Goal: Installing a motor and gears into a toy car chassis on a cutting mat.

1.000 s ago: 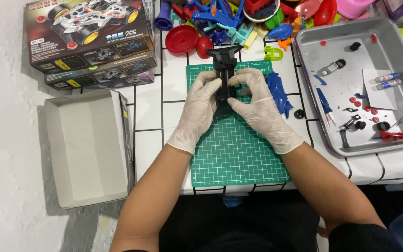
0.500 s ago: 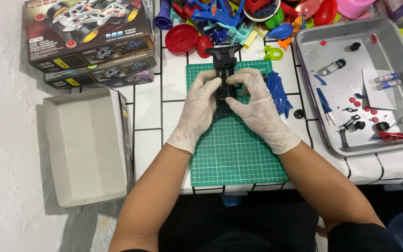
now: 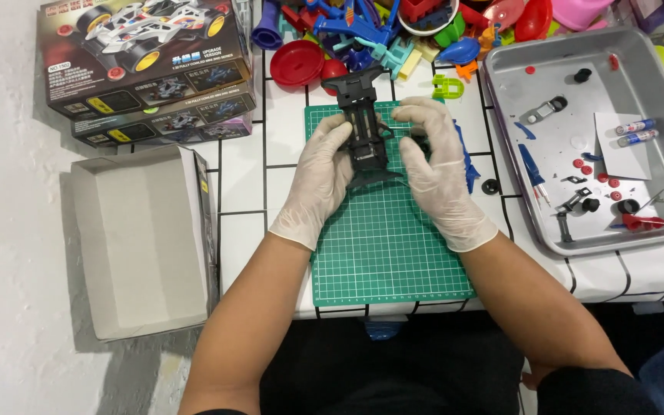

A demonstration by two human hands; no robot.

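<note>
Surface [image 3: 251,173] w/ white tiles carries everything. Empty grey box tray [image 3: 144,242] sits far left, stacked toy-car boxes [image 3: 144,65] above it. Metal tray [image 3: 659,65] at right holds small red & black parts plus a paper slip. Green cutting mat [image 3: 382,253] lies centre. Pile of coloured plastic parts [image 3: 393,31] along top edge. Black car chassis [image 3: 366,127] is over mat's top end, lengthwise, gripped both sides: left hand [image 3: 318,180] curled round its left edge, right hand [image 3: 436,165] closed on right edge, both in white gloves. Blue part [image 3: 466,161] just beside right hand.
</note>
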